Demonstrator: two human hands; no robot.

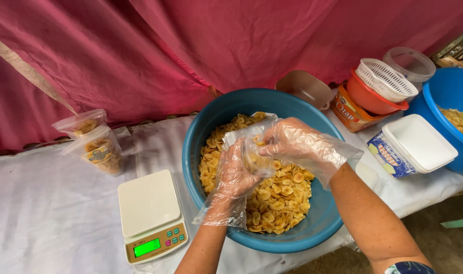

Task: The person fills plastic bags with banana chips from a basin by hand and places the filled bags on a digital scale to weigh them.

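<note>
A small clear bag (252, 147) is grasped by both gloved hands: the left hand (236, 175) is closed round its lower part, and the right hand (292, 142) pinches its upper edge, so the mouth seems to be kept open over the banana chips (279, 195). The bag is held above the large blue basin (211, 127), probably so that anything dropped falls back in. To the left of the grip, a digital scale (149, 213) stands on the white-covered desk (49, 213), with two filled bags (92, 139) beyond it. To the right, a white-lidded box (416, 144) and stacked containers (378, 91) are crowded close to the basin.
</note>
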